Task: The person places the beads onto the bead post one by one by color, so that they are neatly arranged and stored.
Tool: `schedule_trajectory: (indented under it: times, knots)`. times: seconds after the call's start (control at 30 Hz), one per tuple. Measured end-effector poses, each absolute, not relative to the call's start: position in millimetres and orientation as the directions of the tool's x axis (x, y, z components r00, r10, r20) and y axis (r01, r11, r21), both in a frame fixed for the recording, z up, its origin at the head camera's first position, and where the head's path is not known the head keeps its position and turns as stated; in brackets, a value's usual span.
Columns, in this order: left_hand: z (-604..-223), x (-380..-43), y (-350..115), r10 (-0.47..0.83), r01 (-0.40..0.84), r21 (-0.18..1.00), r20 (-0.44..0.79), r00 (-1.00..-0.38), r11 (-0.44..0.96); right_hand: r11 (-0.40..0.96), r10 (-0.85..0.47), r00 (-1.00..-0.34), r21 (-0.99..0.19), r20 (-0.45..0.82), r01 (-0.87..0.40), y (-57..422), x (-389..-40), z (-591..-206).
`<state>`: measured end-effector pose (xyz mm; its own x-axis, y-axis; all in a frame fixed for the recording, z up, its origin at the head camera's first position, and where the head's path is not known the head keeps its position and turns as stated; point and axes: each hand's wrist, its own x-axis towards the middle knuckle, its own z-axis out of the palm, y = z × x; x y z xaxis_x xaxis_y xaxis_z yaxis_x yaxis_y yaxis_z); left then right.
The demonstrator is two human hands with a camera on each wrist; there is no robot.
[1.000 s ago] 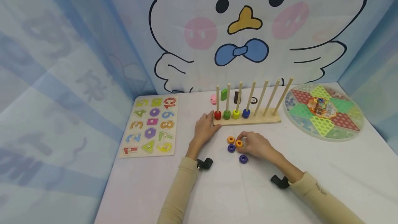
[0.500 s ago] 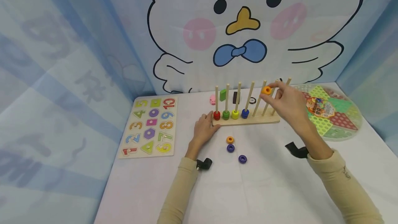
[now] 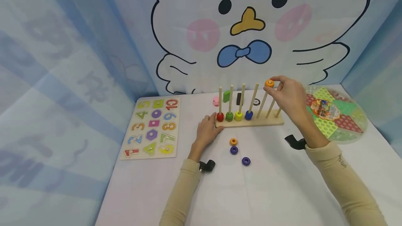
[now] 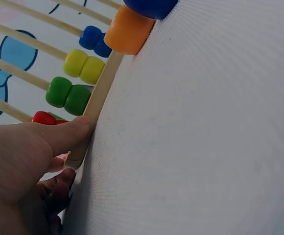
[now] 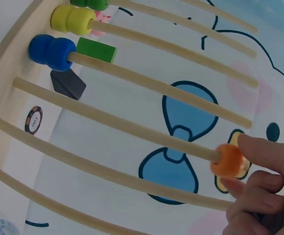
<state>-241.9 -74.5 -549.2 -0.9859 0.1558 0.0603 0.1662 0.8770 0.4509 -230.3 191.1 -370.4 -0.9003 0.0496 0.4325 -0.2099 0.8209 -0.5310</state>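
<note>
A wooden peg stand has a row of upright pegs; red, green, yellow and blue beads sit in pairs at the foot of its first pegs. My left hand holds the left end of the base, thumb on its front face and fingers round the end. Between thumb and fingertips, my right hand pinches an orange bead at the tip of the fifth peg, whose end meets the bead's hole. On the table before the stand lie another orange bead and two purple beads, one close to it.
A number-and-shape board lies at the left. At the right is a round Chinese checkers board, partly behind my right arm. Behind the stand are a pink piggy figure, a green block, a dark block and a chip.
My right hand has picked up an orange bead from the table and carried it up to the fifth peg's tip. The left hand has stayed on the base.
</note>
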Motion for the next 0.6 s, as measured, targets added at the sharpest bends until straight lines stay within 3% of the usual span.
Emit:
schedule_trajectory:
  times: [0.13, 0.23, 0.33, 0.4, 0.5, 0.6]
  knots:
    - [-547.7, -242.0, -75.3, 0.159, 0.17, 0.457, 0.063, -0.985, 0.873, 0.76, 0.062, -0.806, -0.551, 0.589, -0.345, 181.0, -218.6, -391.4]
    - [-545.8, -242.4, -76.8, 0.166, 0.173, 0.452, 0.056, -0.985, 0.875, 0.68, 0.027, -0.825, -0.615, 0.565, -0.399, 167.3, -201.7, -417.4]
    - [-544.9, -243.7, -77.6, 0.169, 0.176, 0.44, 0.054, -0.984, 0.881, 0.64, -0.106, -0.93, -0.692, 0.351, -0.334, 153.5, -190.7, -446.8]
    - [-544.3, -244.1, -77.6, 0.165, 0.173, 0.435, 0.056, -0.985, 0.884, 0.639, -0.229, -0.959, -0.718, 0.166, -0.277, 146.3, -190.0, -465.4]
    - [-544.5, -244.2, -77.2, 0.158, 0.17, 0.427, 0.064, -0.985, 0.888, 0.65, -0.365, -0.931, -0.721, -0.02, -0.24, 139.6, -194.3, -487.7]
    - [-546.6, -244.3, -75.5, 0.175, 0.187, 0.407, 0.066, -0.982, 0.894, 0.642, -0.455, -0.885, -0.725, -0.099, -0.249, 138.4, -196.8, -499.7]
